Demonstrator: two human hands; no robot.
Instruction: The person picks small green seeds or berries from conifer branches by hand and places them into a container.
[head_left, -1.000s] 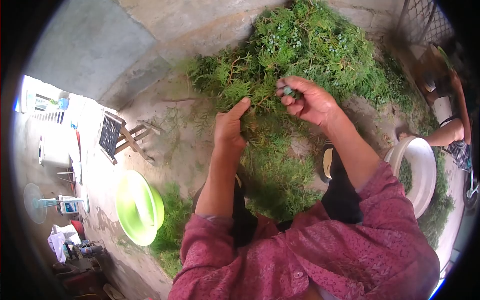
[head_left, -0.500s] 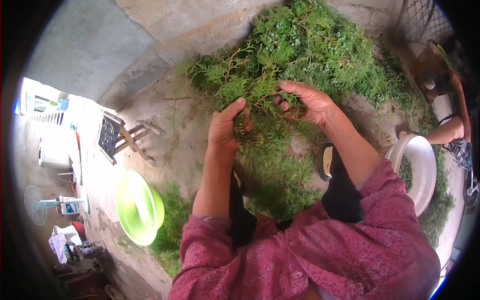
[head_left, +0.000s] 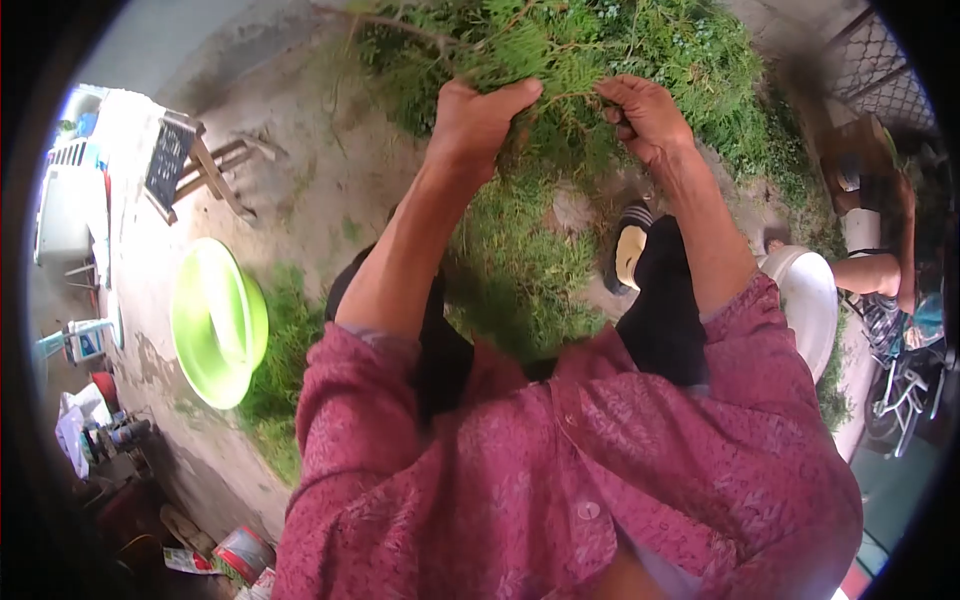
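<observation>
My left hand (head_left: 472,125) is closed around a leafy evergreen branch (head_left: 510,60), thumb lying along it. The branch has flat, feathery green sprays, and its bare brown stem reaches to the upper left. My right hand (head_left: 648,118) pinches a thin sprig at the branch's right side between thumb and fingers. Behind both hands rises a large pile of evergreen cuttings (head_left: 690,70) with small pale blue-green cones. Loose green sprigs (head_left: 525,250) cover the ground below, between my feet.
A lime-green basin (head_left: 190,325) stands at the left beside more cuttings (head_left: 285,350). Farther back is a folding stool (head_left: 170,165). A white tub (head_left: 810,300) stands at the right, near another person's arm and leg (head_left: 870,274). A bicycle (head_left: 900,395) is at the far right.
The view has tipped downward, so hands and pile sit higher in the picture. My left hand has turned over and closed on the branch. My right hand has closed into a pinch on a sprig.
</observation>
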